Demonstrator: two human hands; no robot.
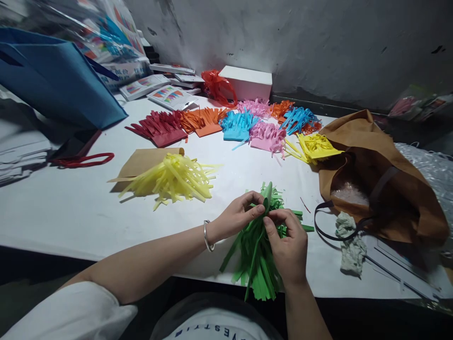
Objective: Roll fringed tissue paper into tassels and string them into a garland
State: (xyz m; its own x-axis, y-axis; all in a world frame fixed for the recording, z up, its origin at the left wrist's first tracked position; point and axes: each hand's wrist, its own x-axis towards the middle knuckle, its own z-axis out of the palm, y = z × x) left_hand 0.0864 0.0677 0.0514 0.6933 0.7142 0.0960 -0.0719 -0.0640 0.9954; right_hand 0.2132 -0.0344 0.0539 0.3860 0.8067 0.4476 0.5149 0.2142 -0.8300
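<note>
A bundle of green fringed paper (256,257) hangs over the near edge of the white table (71,208). My left hand (238,215), with a silver bangle on the wrist, pinches the top of the bundle. My right hand (289,245) is closed round the same bundle just below, thumb pressed on the folded green top. The green strips trail down toward my lap.
A yellow fringed pile (173,179) lies on brown paper to the left. Red, orange, blue, pink and yellow fringed pieces (237,125) line the back. A brown bag (378,179) and crumpled cloth (350,245) sit right; a blue bag (56,80) and white box (247,82) behind.
</note>
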